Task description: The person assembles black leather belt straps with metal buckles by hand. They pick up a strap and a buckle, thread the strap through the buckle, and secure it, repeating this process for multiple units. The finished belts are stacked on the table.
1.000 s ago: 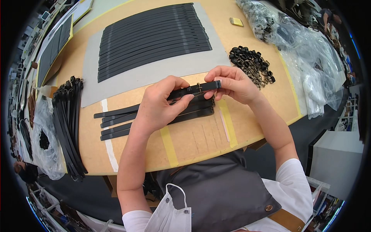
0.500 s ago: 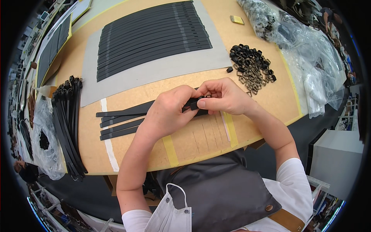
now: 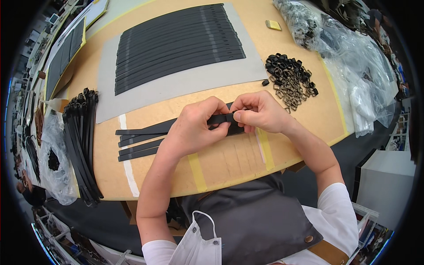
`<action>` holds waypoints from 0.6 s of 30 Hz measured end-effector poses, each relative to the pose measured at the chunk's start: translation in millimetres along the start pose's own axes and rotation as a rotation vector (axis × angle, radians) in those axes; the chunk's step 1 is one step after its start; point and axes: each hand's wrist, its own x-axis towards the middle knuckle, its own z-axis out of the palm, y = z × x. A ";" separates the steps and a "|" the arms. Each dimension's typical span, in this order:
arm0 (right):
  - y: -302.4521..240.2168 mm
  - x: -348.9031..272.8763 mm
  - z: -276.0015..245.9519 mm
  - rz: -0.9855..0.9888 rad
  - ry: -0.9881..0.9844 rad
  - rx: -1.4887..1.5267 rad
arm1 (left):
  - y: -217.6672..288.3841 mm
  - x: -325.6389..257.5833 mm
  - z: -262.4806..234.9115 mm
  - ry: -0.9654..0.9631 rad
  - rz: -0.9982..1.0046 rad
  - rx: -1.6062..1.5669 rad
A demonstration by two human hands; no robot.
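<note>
A black strap (image 3: 217, 119) is pinched between my two hands above the table's front part. My left hand (image 3: 192, 126) grips it with thumb and fingers closed. My right hand (image 3: 263, 114) has its thumb and forefinger closed on the strap's right end, where a small dark band crosses it; these fingers hide the tip and any buckle there. Several more black straps (image 3: 140, 153) lie beneath and to the left, partly covered by my left hand.
Buckles and black loops (image 3: 293, 84) are heaped at right, near clear plastic bags (image 3: 353, 66). Black straps lie in rows (image 3: 176, 46) on a grey sheet (image 3: 106, 104). Buckled straps (image 3: 81, 141) hang over the left table edge. A small yellow-edged block (image 3: 273, 25) lies at the back.
The strap's end has turned between my fingers; the metal buckle that showed by my right thumb is now hidden. More of the strap shows flat between my hands.
</note>
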 end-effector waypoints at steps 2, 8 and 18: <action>-0.8 -0.5 0.8 0.005 -0.002 0.000 | 2.7 0.2 -2.1 -0.013 -0.018 -0.001; 0.9 -0.2 0.6 0.011 0.000 -0.015 | -2.7 0.8 2.1 0.023 0.039 0.001; 1.4 1.0 1.2 0.025 0.004 -0.020 | -2.0 1.0 1.3 0.007 0.020 0.025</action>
